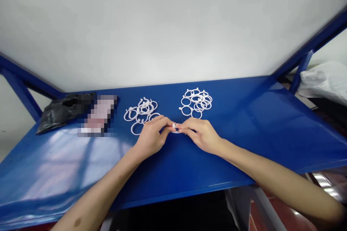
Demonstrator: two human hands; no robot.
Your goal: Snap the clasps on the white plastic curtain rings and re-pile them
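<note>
Pinching one white ring (174, 125) at a small knob, with the fingers of the left hand (151, 135) and right hand (204, 133) narrowed on it and almost meeting. Located just nearer the person and a little left of the knobbed cluster of rings (200, 98), low over the blue worktop (257, 122); mostly covered, so cannot tell whether open or closed. Left of the knobbed cluster of rings, close by the left hand: a second cluster of rings (145, 108), overlapping, several apparently with gaps. Much farther left of the same landmark: a black bag (58, 113) and a pixelated item (100, 113).

Could slip out sideways, given so little area to pinch. Could crack if flexed too hard, judging by the thin section. Might also snag nearby rings if swept sideways, with both clusters so near.
</note>
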